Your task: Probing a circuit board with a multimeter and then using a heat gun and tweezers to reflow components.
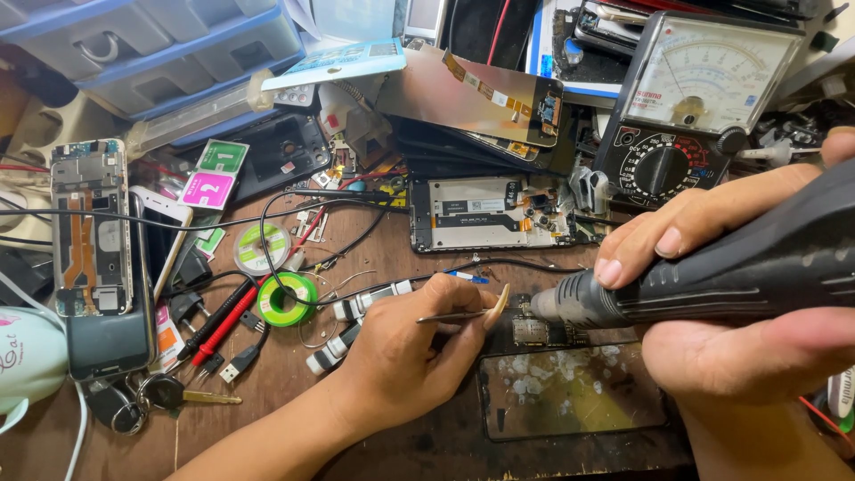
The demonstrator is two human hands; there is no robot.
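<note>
Pinching thin metal tweezers (454, 314) between thumb and fingers, my left hand (401, 352) points their tips toward three o'clock, at the small circuit board (532, 331). My right hand (712, 294) is clamped around a dark hot-air handpiece (712, 276), its nozzle aimed toward nine o'clock just above that board, which lies on the workbench (294, 374) at twelve o'clock of a stained black mat (570, 392).

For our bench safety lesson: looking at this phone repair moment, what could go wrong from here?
1. The hot-air tool in the right hand points at the small board, close to the left hand; the fingers might get burned.
2. The tweezers grip is slight; a slip could nudge parts off the board.
3. Loose cables lie near the nozzle and might scorch.
</note>
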